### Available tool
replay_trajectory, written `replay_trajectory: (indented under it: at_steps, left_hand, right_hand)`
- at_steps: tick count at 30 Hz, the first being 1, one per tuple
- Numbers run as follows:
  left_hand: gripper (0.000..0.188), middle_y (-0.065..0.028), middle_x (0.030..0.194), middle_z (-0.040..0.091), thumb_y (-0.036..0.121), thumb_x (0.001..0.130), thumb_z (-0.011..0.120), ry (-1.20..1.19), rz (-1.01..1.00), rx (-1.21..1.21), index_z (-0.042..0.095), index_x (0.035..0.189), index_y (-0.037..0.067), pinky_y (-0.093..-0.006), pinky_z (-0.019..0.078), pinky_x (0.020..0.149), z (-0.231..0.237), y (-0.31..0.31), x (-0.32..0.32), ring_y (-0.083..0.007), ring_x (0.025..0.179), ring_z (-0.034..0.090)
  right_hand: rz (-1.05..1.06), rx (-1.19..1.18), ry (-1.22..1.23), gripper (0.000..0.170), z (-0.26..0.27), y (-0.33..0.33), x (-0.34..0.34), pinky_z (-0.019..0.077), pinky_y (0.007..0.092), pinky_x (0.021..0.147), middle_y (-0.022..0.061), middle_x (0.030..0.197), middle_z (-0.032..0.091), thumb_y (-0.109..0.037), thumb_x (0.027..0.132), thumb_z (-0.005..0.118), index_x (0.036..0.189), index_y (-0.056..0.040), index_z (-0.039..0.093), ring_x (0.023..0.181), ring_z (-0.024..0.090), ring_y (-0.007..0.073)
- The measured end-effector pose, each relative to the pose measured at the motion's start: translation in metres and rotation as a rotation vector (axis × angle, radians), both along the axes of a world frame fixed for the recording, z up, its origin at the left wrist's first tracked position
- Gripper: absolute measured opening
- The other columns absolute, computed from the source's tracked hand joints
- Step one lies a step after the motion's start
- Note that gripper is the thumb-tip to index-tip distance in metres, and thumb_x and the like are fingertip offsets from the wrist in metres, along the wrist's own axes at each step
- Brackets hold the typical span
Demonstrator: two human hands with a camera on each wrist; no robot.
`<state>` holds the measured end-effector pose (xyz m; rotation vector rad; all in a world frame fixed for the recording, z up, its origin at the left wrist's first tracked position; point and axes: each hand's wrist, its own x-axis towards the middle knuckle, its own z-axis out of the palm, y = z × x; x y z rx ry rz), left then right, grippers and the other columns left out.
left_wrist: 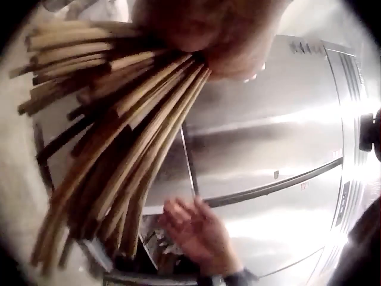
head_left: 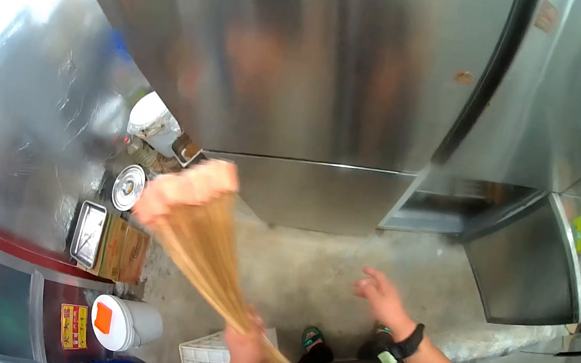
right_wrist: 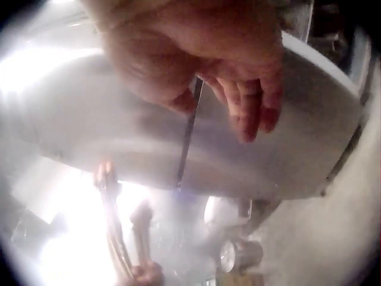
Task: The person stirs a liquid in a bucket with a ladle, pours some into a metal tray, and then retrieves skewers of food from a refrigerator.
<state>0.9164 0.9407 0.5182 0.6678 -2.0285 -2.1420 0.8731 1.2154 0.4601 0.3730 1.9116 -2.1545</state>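
Observation:
My left hand grips a thick bundle of bamboo skewers near its narrow lower part. Pink pieces that look like meat crowd the fanned-out far ends, blurred in the head view. From the left wrist, the bare stick ends spread out below the fist. My right hand holds nothing and hovers in front of the steel refrigerator, its fingers loosely bent and apart. In the right wrist view its fingers hang before the steel door.
A steel refrigerator fills the front; its lower right door stands ajar. A white bucket, a cardboard box with a metal tray, and a round lid line the left. A white crate sits by my feet.

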Motion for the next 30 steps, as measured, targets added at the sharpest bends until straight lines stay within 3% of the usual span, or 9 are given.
replay_trajectory:
  at_steps: [2, 5, 8, 13, 15, 20, 25, 29, 30]
  left_hand:
    - [0.017, -0.0083, 0.099, 0.055, -0.008, 0.083, 0.052, 0.150, 0.238, 0.043, 0.048, 0.095, 0.004, -0.0287, 0.0483, 0.056, 0.024, 0.014, -0.044, -0.0151, 0.071, 0.054]
    - [0.018, -0.0076, 0.101, 0.053, -0.008, 0.083, 0.053, 0.521, 0.207, 0.300, 0.045, 0.091, 0.006, -0.0286, 0.0483, 0.057, 0.063, 0.031, -0.099, -0.0157, 0.073, 0.054]
    - [0.020, -0.0062, 0.100, 0.052, -0.008, 0.082, 0.054, 0.664, 0.178, 0.292, 0.045, 0.093, 0.006, -0.0291, 0.0491, 0.060, 0.065, 0.063, -0.149, -0.0149, 0.071, 0.054]
    - [0.019, -0.0058, 0.096, 0.051, -0.009, 0.083, 0.051, 0.546, 0.116, -0.216, 0.045, 0.095, 0.004, -0.0273, 0.0493, 0.056, 0.015, 0.102, -0.279, -0.0131, 0.069, 0.054]
    - [0.017, -0.0052, 0.091, 0.052, -0.006, 0.084, 0.052, 0.620, 0.203, -0.178, 0.047, 0.097, 0.003, -0.0273, 0.0484, 0.057, 0.029, 0.122, -0.278, -0.0126, 0.068, 0.053]
    - [0.013, -0.0055, 0.082, 0.052, -0.003, 0.087, 0.049, 0.913, 0.443, -0.117, 0.046, 0.098, 0.002, -0.0275, 0.0466, 0.054, 0.043, 0.143, -0.283, -0.0132, 0.065, 0.052]
    - [0.017, -0.0038, 0.081, 0.051, 0.000, 0.086, 0.054, 0.540, 0.276, -0.163, 0.045, 0.100, 0.004, -0.0268, 0.0461, 0.052, 0.023, 0.127, -0.302, -0.0128, 0.062, 0.052]
    - [0.020, -0.0048, 0.090, 0.055, -0.004, 0.082, 0.058, 0.668, 0.391, -0.075, 0.049, 0.097, 0.005, -0.0272, 0.0498, 0.052, 0.037, 0.114, -0.283, -0.0137, 0.065, 0.055]
    - [0.018, -0.0043, 0.090, 0.055, -0.003, 0.083, 0.058, 0.701, 0.287, -0.184, 0.049, 0.095, 0.006, -0.0273, 0.0503, 0.054, -0.001, 0.081, -0.289, -0.0134, 0.069, 0.055]
  right_hand:
    - [-0.053, 0.137, -0.017, 0.038, -0.004, 0.033, 0.011, 0.0507, 0.0298, 0.076, 0.0109, 0.095, 0.063, -0.013, 0.091, 0.054, 0.124, 0.0034, 0.045, 0.085, 0.063, 0.0186]
    - [-0.098, 0.155, -0.036, 0.030, -0.023, 0.074, 0.028, 0.0516, 0.0314, 0.070, 0.0112, 0.085, 0.066, -0.017, 0.091, 0.055, 0.112, 0.0040, 0.053, 0.076, 0.064, 0.0177]
    - [0.039, 0.508, 0.054, 0.028, -0.044, 0.118, 0.034, 0.0511, 0.0363, 0.067, 0.0170, 0.081, 0.066, -0.019, 0.088, 0.058, 0.104, 0.0034, 0.057, 0.074, 0.065, 0.0276]
    - [0.219, 0.714, 0.127, 0.025, -0.029, 0.196, 0.025, 0.0507, 0.0399, 0.068, 0.0214, 0.080, 0.064, -0.016, 0.084, 0.059, 0.102, 0.0019, 0.060, 0.077, 0.063, 0.0375]
    - [0.239, 0.863, 0.152, 0.023, -0.040, 0.232, 0.015, 0.0509, 0.0350, 0.064, 0.0185, 0.077, 0.065, -0.012, 0.083, 0.059, 0.101, 0.0037, 0.059, 0.070, 0.065, 0.0283]
    - [0.144, 0.735, -0.046, 0.028, -0.045, 0.270, 0.000, 0.0507, 0.0390, 0.066, 0.0200, 0.077, 0.065, -0.015, 0.081, 0.061, 0.101, 0.0041, 0.059, 0.074, 0.064, 0.0341]
    - [0.343, 0.856, 0.047, 0.030, -0.045, 0.256, -0.014, 0.0497, 0.0415, 0.071, 0.0207, 0.084, 0.065, -0.021, 0.084, 0.059, 0.102, 0.0024, 0.059, 0.080, 0.062, 0.0373]
    - [0.380, 0.723, -0.102, 0.027, -0.045, 0.234, -0.025, 0.0473, 0.0449, 0.071, 0.0202, 0.088, 0.062, -0.025, 0.087, 0.054, 0.097, -0.0010, 0.059, 0.082, 0.059, 0.0396]
    - [0.364, 0.722, -0.025, 0.026, -0.056, 0.230, -0.021, 0.0469, 0.0453, 0.071, 0.0201, 0.088, 0.062, -0.025, 0.087, 0.054, 0.095, -0.0013, 0.058, 0.082, 0.058, 0.0399]
